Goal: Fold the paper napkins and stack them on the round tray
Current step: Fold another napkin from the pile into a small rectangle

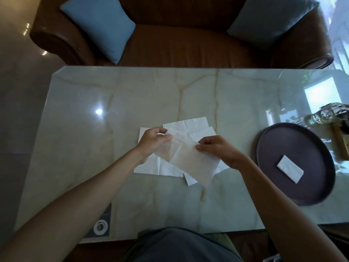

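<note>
One folded napkin (290, 169) lies on the round tray (279, 188), which I see at the table's right.
My left hand (153, 142) and right hand (217, 148) pinch a thin napkin sheet (190, 159) above loose napkins (160, 167); a glass bottle (324, 115) stands behind the tray.

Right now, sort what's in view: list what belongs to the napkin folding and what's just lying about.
Part of the job:
held napkin, pinched by left hand and right hand
unfolded napkins on the table
folded napkin
round tray

Just lying about:
glass bottle
blue cushions
brown sofa
</note>
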